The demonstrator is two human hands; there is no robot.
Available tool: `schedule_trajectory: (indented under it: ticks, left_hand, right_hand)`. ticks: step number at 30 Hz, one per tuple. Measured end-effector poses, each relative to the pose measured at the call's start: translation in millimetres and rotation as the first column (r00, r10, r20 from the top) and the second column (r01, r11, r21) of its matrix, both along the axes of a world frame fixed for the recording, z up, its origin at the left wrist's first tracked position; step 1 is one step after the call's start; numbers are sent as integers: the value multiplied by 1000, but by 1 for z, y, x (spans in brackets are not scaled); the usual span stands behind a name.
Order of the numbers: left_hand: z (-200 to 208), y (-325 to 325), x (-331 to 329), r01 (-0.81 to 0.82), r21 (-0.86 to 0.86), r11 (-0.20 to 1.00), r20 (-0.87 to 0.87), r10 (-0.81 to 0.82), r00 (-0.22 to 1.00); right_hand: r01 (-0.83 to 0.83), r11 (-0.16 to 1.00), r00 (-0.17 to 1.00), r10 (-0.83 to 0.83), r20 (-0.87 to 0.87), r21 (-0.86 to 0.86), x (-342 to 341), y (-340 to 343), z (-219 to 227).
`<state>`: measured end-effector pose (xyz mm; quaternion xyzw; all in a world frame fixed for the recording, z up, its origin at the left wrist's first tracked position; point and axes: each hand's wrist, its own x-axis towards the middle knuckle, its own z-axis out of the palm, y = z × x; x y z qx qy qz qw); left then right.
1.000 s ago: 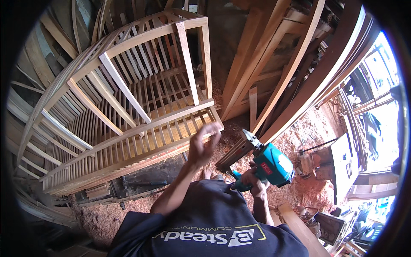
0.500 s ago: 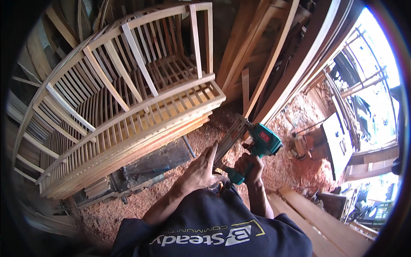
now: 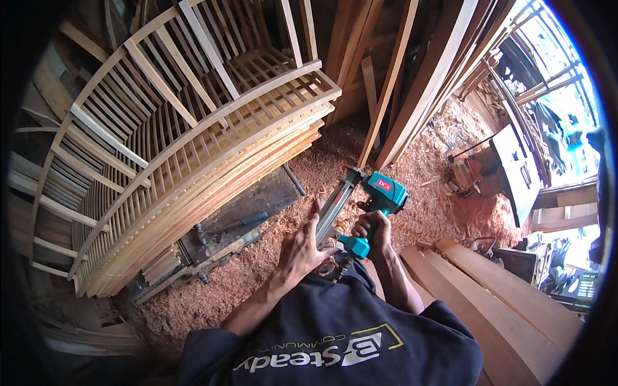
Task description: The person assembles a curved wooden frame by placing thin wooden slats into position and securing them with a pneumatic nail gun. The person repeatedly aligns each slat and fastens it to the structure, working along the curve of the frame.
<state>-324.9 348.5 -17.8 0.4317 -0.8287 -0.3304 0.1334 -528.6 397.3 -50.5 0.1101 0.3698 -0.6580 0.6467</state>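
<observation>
Right of the slatted frame (image 3: 283, 81), the nail gun (image 3: 386, 188) is best held steady, the right grip (image 3: 374, 230) clamped round it, the left grip (image 3: 301, 253) against its rail (image 3: 335, 207) (whether closed, I can't tell) and clear of the nose (image 3: 352, 175).

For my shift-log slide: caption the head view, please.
Right hand grips a teal nail gun, left hand at its magazine, near a slatted wooden frame.
</observation>
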Motion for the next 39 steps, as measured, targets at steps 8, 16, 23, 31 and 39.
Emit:
schedule_trajectory:
  ticks: [8,16,23,31,39]
  left_hand:
    - [4,41,49,-47,93,995,-30,50,998]
    - [4,68,89,-106,205,973,-155,139,978]
    - [-22,72,78,-218,572,791,-487,541,686]
    - [-32,-2,6,-393,738,548,-448,834,321]
    - [-42,-28,-29,-245,698,673,-575,730,369]
  right_hand:
    - [-14,999,1000,13,22,39,-1,9,-19]
    - [-41,995,999,41,8,93,1,7,-16]
    - [-87,993,996,84,39,76,-1,-2,-17]
    - [-179,977,984,178,24,115,20,-7,-12]
    - [-70,997,997,68,-46,-37,-13,-17,4]
